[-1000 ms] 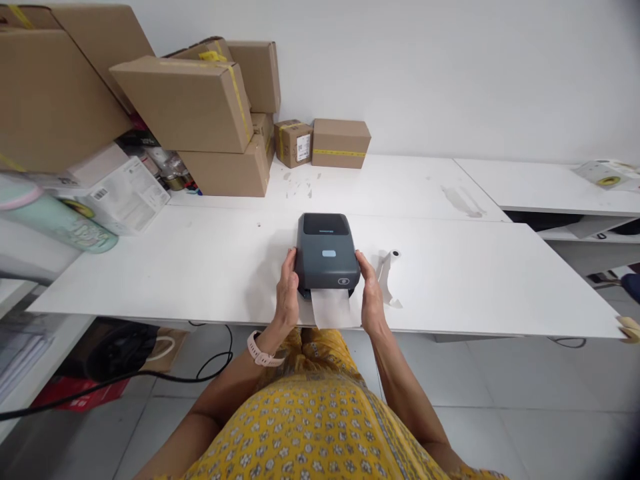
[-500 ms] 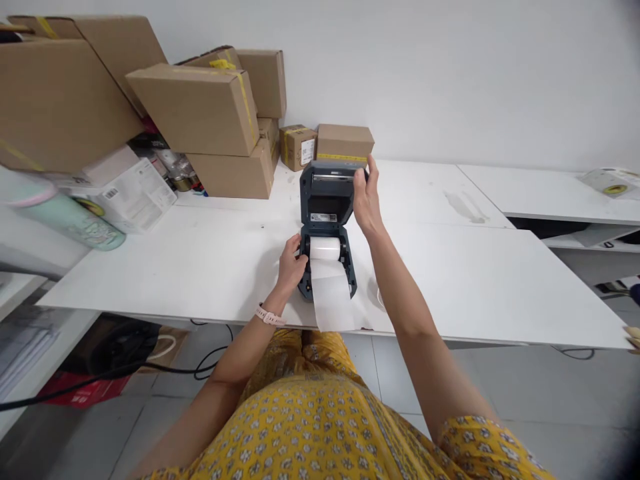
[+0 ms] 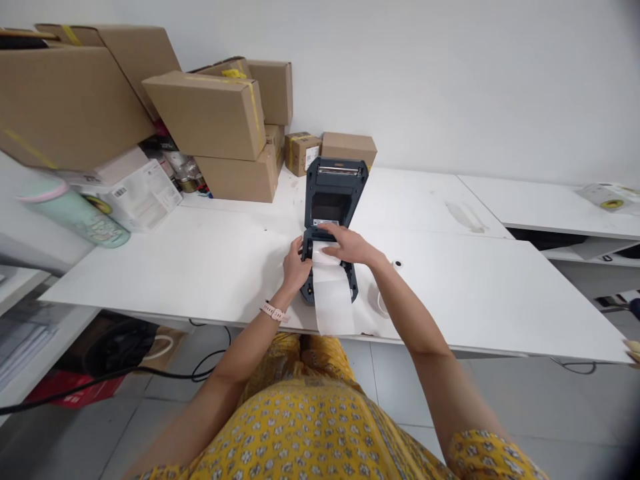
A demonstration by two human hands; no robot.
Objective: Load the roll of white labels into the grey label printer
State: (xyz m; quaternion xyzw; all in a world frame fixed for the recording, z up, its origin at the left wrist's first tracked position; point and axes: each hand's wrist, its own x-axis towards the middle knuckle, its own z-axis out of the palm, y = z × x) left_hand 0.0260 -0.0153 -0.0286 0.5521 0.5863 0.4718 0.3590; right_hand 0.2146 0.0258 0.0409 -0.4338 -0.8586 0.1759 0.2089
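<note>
A dark label printer (image 3: 309,293) stands on the table with its lid (image 3: 337,188) raised. Inside sits a white label roll (image 3: 320,257), and a strip of its paper (image 3: 334,307) runs out over the front to the table edge. My left hand (image 3: 296,267), with a pink watch on its wrist, is closed around the printer's left side, thumb at the inner edge. My right hand (image 3: 347,245) reaches across the roll from the right, its fingers stretched out and apart. Its fingertips touch or hover just over the roll; I cannot tell which. They hide part of it.
Cardboard boxes (image 3: 205,113) are stacked at the back left, and smaller boxes (image 3: 347,145) stand behind the printer. A mint bottle (image 3: 80,217) leans beside a white carton at left. A small black-and-white round item (image 3: 398,264) lies right of the printer on the white table (image 3: 475,287).
My right hand has let go of the lid and come down over the roll. The lid now leans further back. My left hand stays on the printer's side.
</note>
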